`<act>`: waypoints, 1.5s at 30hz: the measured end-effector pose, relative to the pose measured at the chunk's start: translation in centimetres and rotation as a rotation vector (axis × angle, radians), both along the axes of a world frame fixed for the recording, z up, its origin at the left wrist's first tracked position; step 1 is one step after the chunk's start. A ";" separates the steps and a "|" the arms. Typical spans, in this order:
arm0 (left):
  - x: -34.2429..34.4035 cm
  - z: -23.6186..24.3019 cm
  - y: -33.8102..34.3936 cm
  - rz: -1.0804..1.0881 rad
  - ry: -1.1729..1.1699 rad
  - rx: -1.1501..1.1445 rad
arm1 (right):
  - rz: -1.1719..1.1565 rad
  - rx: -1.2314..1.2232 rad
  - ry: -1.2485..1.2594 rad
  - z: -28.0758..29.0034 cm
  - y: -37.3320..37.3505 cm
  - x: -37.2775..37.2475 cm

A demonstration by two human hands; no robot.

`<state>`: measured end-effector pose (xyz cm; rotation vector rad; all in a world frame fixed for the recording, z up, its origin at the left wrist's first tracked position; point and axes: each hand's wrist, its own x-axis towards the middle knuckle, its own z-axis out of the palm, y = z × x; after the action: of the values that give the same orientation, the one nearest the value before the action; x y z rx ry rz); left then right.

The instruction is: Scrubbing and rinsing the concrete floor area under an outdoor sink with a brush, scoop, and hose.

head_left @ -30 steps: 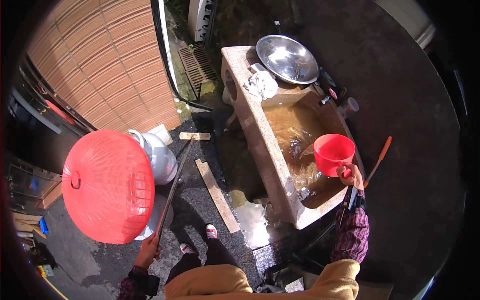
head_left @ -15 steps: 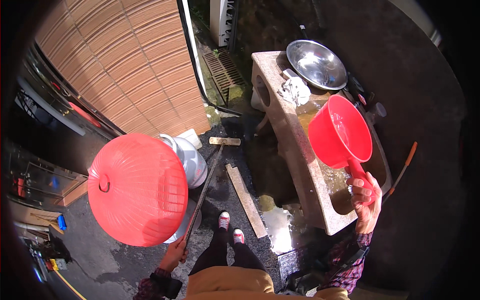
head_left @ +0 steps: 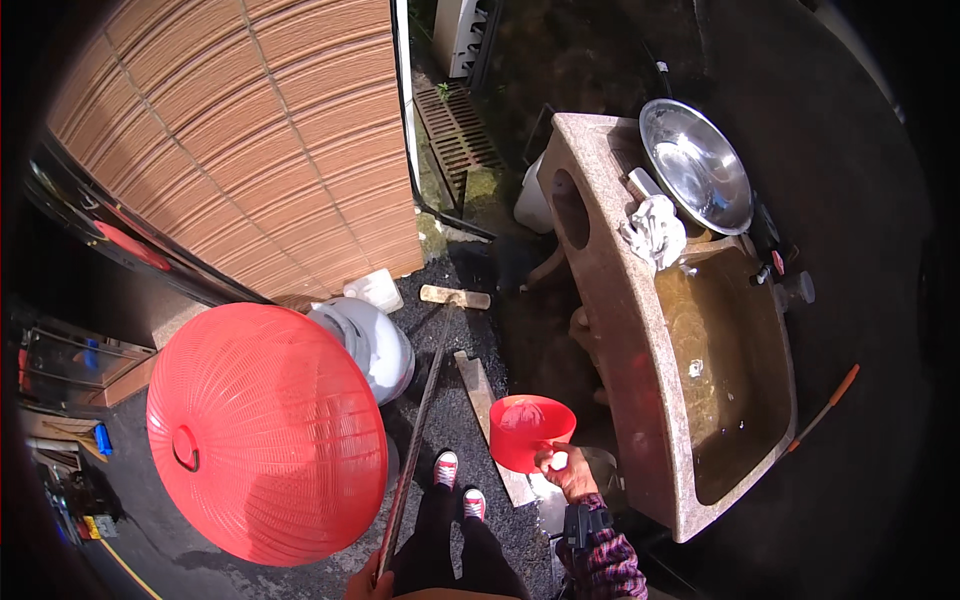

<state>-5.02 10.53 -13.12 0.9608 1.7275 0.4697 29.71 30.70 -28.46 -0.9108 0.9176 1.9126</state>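
My right hand (head_left: pixel 568 472) is closed round the handle of a red plastic dipper (head_left: pixel 522 452), held left of the stone sink above the ground near my feet. Something wet or shiny shows inside its bowl, though how much water I cannot tell. At the lower edge, my left hand (head_left: pixel 366 580), partly cut off, grips the handle of a long floor brush (head_left: pixel 425 400). The brush's pale block head (head_left: pixel 455 297) rests on the dark ground ahead of my feet. The stone sink (head_left: pixel 650 400) on the right holds brownish water with glints on it.
A big red ribbed dome (head_left: pixel 290 440) with a hook stands at left, before a grey gas cylinder (head_left: pixel 385 350). On the sink lie a steel basin (head_left: pixel 700 165) and white cloth (head_left: pixel 655 232). A flat plank (head_left: pixel 475 385) lies on the ground. A tiled wall (head_left: pixel 250 130) rises at left.
My right hand has brought the dipper left and down from over the sink to beside it. My left hand has come closer to me, still on the brush handle. The view has shifted.
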 end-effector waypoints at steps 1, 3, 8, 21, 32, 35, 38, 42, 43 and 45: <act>0.5 1.5 1.8 0.048 -0.032 0.024 | -0.006 -0.024 -0.016 -2.6 1.6 -0.4; -1.2 -0.4 0.1 -0.015 -0.041 -0.064 | -0.036 -0.192 0.080 -6.5 6.3 -1.7; -1.7 1.5 1.7 0.004 -0.085 -0.116 | -0.174 -0.261 -0.463 -13.1 21.3 -2.9; -2.2 -0.4 -0.8 0.090 -0.056 -0.304 | -0.271 0.134 -0.371 -17.3 17.8 -3.8; 0.5 -3.0 -2.4 -0.110 -0.033 0.165 | -0.149 0.479 0.228 6.2 4.1 -3.1; 2.9 -0.8 -0.8 0.004 -0.108 -0.103 | -0.093 0.639 0.100 14.4 1.0 -0.2; 4.7 2.0 -2.3 -0.011 -0.118 -0.123 | -0.091 0.773 -0.087 21.3 -1.7 4.2; 6.4 2.3 -5.1 -0.060 -0.213 -0.079 | 0.061 0.810 -0.676 24.5 -3.7 14.6; 6.3 2.6 -5.8 -0.068 -0.195 -0.097 | 0.120 0.779 -0.810 24.2 -3.8 17.0; 7.8 4.7 -5.9 -0.053 -0.202 -0.102 | 0.225 0.710 -1.035 21.3 -4.2 23.1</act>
<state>2.80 4.66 -8.46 0.8539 1.5255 0.4252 52.85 26.47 -7.13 -1.3305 -0.4574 1.4198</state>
